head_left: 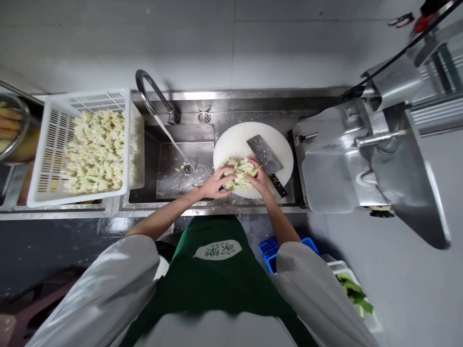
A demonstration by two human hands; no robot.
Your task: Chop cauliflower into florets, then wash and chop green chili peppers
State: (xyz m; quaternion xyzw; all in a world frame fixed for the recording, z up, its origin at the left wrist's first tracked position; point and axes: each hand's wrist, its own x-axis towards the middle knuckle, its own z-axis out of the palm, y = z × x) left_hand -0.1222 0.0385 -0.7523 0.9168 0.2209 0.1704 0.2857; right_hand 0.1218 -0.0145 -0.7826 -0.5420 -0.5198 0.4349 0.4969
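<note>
Cut cauliflower (239, 174) lies in a loose heap at the front left of a round white cutting board (231, 137). From the left side my left hand (216, 183) cups the heap, with its fingers curved over the florets. My right hand (259, 180) closes around the other side, thumb and fingers against the pieces. Between them the two hands grip the cauliflower. A cleaver (265, 154) with a wide wet blade and a dark handle rests on the board just beyond and right of my right hand; nobody is holding it.
Water runs from a curved faucet (155, 91) into the sink (173, 161). Left of it stands a white slotted basket (128, 144) full of florets. A metal slicer (347, 159) borders the board on the right. Below are a blue crate (267, 250) and leafy greens (352, 289).
</note>
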